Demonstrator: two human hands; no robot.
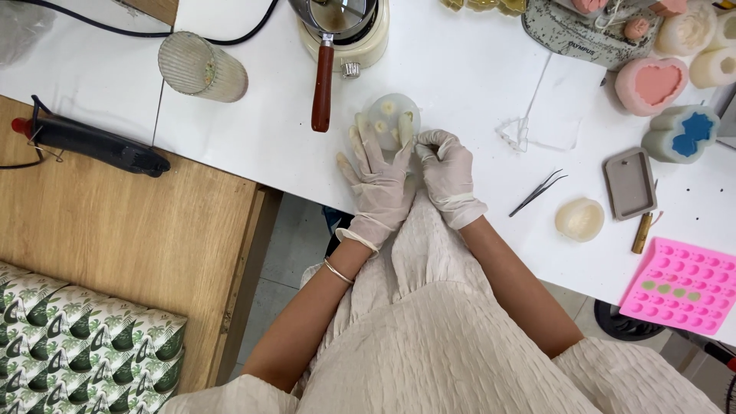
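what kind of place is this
Likely a small candle or soap-making craft workspace: silicone moulds such as the pink tray mould and heart mould, a melting pot, and gloved hands working a round clear mould.

Craft workshop: silicone moulds (681, 286), melting pot (345, 31).

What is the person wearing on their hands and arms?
Both the left hand and the right hand wear thin whitish disposable gloves, a bit crinkled. A slim bracelet circles the left wrist. Short cream crinkly sleeves cover only the upper arms.
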